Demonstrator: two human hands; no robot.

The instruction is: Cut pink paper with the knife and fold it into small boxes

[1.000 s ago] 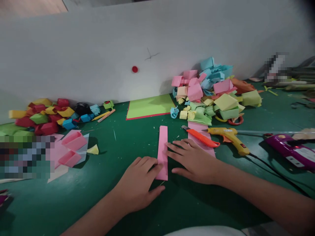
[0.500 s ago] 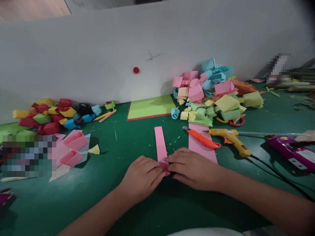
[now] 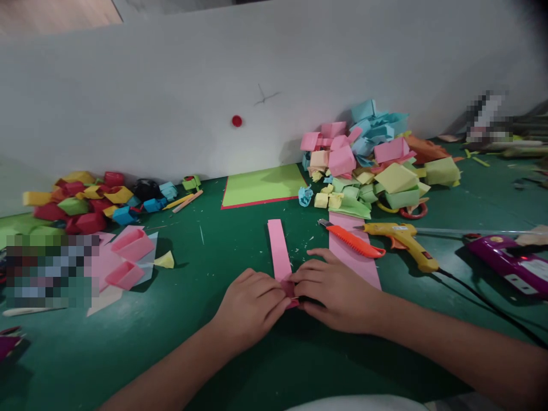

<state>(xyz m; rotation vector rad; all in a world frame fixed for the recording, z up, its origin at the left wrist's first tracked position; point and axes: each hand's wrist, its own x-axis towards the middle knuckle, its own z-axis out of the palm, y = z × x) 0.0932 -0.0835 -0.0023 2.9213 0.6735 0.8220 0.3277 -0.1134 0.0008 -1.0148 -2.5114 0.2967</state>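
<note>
A long pink paper strip [image 3: 279, 248] lies on the green table [image 3: 240, 245], pointing away from me, its near end folded over. My left hand [image 3: 252, 302] is closed on the folded end from the left, thumb and fingers pressed together. From the right, my right hand [image 3: 327, 291] pinches the same end, with one finger lifted off. The fingertips of both hands nearly meet there and partly hide the fold. Beside my right hand lies a wider pink sheet [image 3: 351, 257], with an orange cutter [image 3: 354, 241] on top of it.
A yellow glue gun [image 3: 405, 240] and a purple device [image 3: 509, 265] lie to the right. Folded pastel papers [image 3: 342, 160] are heaped at the back right, coloured paper pieces [image 3: 89, 202] at the left. A lime sheet [image 3: 263, 187] lies near the white wall [image 3: 171, 103].
One finger of my right hand has lifted and stretched out. Both hands stay at the strip's near end, which has shifted slightly.
</note>
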